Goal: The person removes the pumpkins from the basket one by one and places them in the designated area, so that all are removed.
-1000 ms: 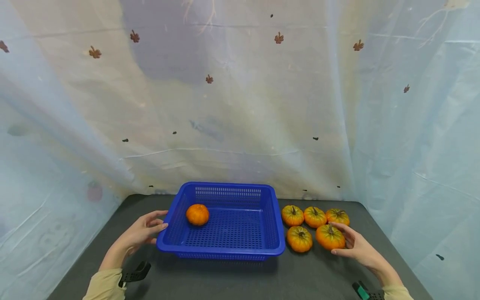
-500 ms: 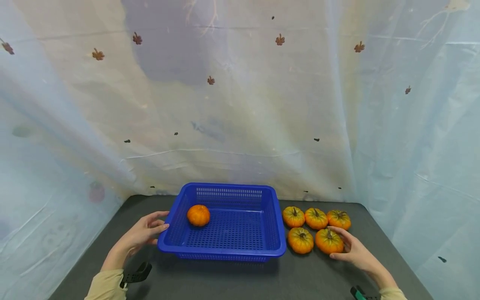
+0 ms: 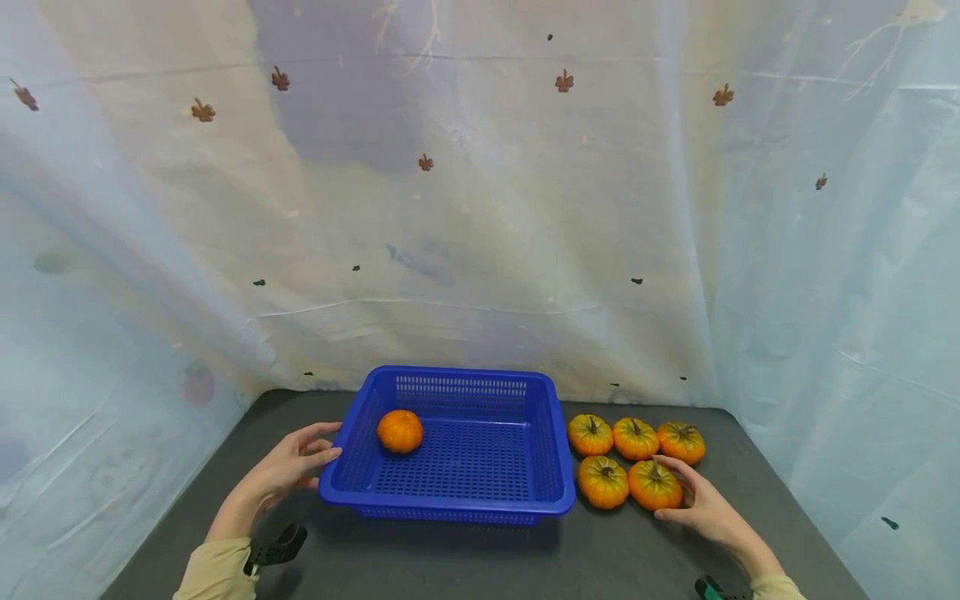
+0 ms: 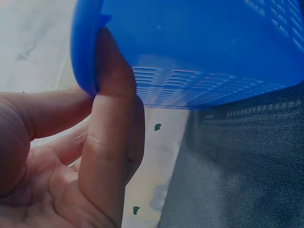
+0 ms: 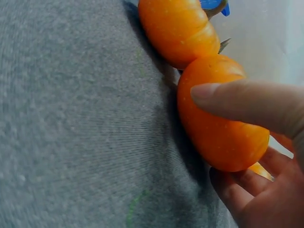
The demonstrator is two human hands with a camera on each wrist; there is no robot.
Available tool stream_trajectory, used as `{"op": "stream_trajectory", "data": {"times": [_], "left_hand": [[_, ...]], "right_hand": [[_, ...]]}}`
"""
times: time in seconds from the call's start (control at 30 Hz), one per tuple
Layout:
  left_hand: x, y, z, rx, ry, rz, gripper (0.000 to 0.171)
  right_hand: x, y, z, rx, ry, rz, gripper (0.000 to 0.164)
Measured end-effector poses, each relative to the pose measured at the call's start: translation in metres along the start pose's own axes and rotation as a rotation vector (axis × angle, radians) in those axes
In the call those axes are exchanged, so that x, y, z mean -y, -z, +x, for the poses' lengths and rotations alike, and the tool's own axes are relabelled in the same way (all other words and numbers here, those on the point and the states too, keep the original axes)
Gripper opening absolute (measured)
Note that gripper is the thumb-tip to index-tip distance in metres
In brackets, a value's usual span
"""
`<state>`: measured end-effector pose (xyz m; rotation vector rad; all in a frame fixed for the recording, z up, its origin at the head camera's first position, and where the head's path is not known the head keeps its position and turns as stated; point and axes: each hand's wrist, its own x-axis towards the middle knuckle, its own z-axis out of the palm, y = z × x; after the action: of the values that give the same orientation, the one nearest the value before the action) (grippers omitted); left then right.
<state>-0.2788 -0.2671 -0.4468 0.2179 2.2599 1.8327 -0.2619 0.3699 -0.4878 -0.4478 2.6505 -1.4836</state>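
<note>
My left hand [image 3: 288, 467] pinches the left rim of a blue plastic basket [image 3: 442, 505]. In the left wrist view, thumb and fingers meet the basket's rim [image 4: 84, 47] from both sides. One small orange pumpkin [image 3: 400, 432] lies inside, toward the left. At right, my right hand [image 3: 705, 504] holds another small pumpkin [image 3: 656, 486], thumb on the near side and fingers around the far side. The right wrist view shows this pumpkin [image 5: 223, 128] low at the dark cloth, against its neighbour pumpkin [image 5: 180, 33].
To the right of the basket stand a front pumpkin [image 3: 602, 482] and a back row of pumpkins [image 3: 636, 439], close together. The dark grey table [image 3: 435, 562] carries everything. Pale printed sheeting [image 3: 480, 208] hangs behind and at both sides.
My right hand has brought its pumpkin slightly left and nearer to me, beside the front pumpkin. The left hand keeps its place at the basket rim. The whole view has shifted a little.
</note>
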Motion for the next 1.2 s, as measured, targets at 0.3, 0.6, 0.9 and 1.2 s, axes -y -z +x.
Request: {"op": "stream_trajectory", "data": {"times": [0.3, 0.6, 0.9, 1.2], "left_hand": [[0.0, 0.0, 0.001, 0.002, 0.007, -0.004, 0.066], [-0.002, 0.0, 0.001, -0.006, 0.005, 0.005, 0.066], [-0.002, -0.001, -0.001, 0.004, -0.002, 0.001, 0.065], [-0.003, -0.001, -0.003, 0.015, -0.004, -0.018, 0.064]], "right_hand": [[0.003, 0.0, 0.0, -0.001, 0.019, -0.022, 0.083], [0.018, 0.013, -0.006, -0.018, 0.101, -0.065, 0.08], [0.052, 0.014, 0.004, -0.078, 0.203, -0.074, 0.073], [0.094, -0.003, 0.023, -0.051, 0.271, -0.057, 0.07]]}}
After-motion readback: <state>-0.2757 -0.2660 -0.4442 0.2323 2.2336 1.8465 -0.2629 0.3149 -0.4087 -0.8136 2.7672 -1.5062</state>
